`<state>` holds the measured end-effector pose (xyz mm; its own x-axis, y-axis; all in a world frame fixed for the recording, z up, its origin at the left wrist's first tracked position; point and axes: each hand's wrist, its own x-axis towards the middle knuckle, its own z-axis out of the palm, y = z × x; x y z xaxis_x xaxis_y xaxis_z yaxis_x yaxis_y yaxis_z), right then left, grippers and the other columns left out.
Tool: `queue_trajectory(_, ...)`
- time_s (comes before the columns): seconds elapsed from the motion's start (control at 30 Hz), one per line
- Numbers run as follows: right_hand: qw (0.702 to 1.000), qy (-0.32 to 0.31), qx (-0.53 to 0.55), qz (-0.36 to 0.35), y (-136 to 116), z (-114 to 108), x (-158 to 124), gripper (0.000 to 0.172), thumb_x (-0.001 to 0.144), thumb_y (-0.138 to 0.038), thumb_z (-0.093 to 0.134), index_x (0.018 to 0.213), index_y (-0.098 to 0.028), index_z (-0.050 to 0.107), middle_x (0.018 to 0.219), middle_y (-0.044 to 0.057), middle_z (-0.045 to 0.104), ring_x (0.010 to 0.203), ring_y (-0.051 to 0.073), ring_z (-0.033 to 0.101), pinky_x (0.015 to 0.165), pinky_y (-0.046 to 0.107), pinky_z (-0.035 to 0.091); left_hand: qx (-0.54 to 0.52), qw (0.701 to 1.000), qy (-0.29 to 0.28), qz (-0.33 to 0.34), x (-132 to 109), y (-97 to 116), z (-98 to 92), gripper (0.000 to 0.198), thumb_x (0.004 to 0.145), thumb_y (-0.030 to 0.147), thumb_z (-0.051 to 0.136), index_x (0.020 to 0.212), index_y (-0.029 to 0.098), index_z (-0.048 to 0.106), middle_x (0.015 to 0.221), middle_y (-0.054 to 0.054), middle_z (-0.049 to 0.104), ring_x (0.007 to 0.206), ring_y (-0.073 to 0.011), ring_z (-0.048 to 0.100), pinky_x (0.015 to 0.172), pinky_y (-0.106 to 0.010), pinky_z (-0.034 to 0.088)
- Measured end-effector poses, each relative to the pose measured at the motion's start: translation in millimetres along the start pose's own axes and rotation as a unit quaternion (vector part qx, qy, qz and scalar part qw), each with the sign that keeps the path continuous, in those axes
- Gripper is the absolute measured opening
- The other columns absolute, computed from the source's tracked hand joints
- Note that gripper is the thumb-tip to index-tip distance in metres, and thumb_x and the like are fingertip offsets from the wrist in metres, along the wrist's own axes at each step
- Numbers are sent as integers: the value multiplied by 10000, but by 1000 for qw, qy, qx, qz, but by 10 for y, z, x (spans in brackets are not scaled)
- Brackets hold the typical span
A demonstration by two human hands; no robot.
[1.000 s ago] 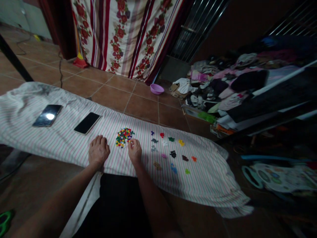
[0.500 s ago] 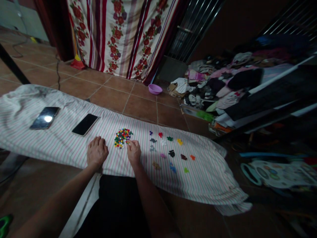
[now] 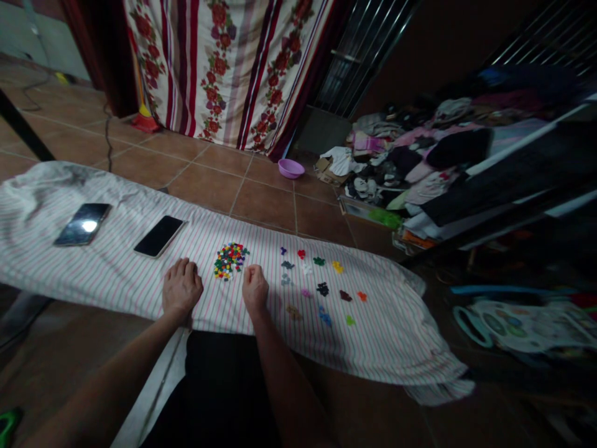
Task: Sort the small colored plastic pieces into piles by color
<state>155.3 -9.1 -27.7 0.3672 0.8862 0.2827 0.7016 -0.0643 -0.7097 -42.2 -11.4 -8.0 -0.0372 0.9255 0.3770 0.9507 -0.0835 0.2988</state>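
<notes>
A mixed heap of small coloured pieces (image 3: 229, 261) lies on a striped cloth (image 3: 205, 239). My right hand (image 3: 255, 290) is just to the right of this heap, its thumb and fingers pinched together; whatever may be between them is too small to make out. Resting on the cloth left of the heap is my left hand (image 3: 181, 287), palm down, fingers laid out, holding nothing. Right of my right hand are several small single-colour groups, among them yellow pieces (image 3: 337, 267), black pieces (image 3: 323, 289), tan pieces (image 3: 293, 312) and blue pieces (image 3: 325, 316).
Two dark-screened phones, a nearer phone (image 3: 159, 236) and a farther phone (image 3: 83, 224), lie on the cloth at the left. Beyond it, a purple basin (image 3: 291, 168) stands on the tiled floor. A pile of clothes (image 3: 405, 149) fills the back right, and a floral curtain (image 3: 224, 74) hangs behind.
My right hand has drawn back slightly to the right, away from the heap's edge, with its fingers still pinched. My left hand stays where it was.
</notes>
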Motion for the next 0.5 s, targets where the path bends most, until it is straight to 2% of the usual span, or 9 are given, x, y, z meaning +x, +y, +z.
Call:
queue_trajectory(0.1,986,-40,87,138,18,-76,69,218,951,-344,476,798,-210,554,650,9,653,570,146,674,481,199,446,3,1000,8,1,-3,-12,14,331,855,224,445,1124,156,626,1306,-174,615,1263,-319,514,1037,-476,375)
queue_trajectory(0.17,954,-81,164,236,6,-141,115,262,944,-381,506,749,-206,529,620,-3,646,469,123,649,387,173,400,5,1000,8,3,-2,-10,7,330,856,224,445,1122,155,627,1300,-173,618,1264,-318,514,1036,-474,377)
queue_trajectory(0.23,924,-111,218,294,-27,-208,144,279,926,-386,548,722,-197,518,649,5,669,422,109,634,340,157,381,8,1000,4,4,0,2,-13,329,869,229,427,1118,145,625,1302,-181,616,1268,-322,513,1031,-475,384)
queue_trajectory(0.33,908,-128,244,316,-74,-294,158,259,898,-340,592,703,-186,517,649,6,681,396,97,617,329,144,384,12,1000,-4,-2,3,21,-44,332,887,238,396,1103,133,625,1300,-190,615,1264,-323,520,1020,-474,397)
queue_trajectory(0.5,919,-140,235,282,61,-447,227,239,834,-342,645,684,-187,544,583,-14,657,425,95,608,374,148,404,6,1000,-2,-3,2,22,-38,333,888,246,395,1099,139,628,1300,-194,612,1253,-327,530,1018,-486,404)
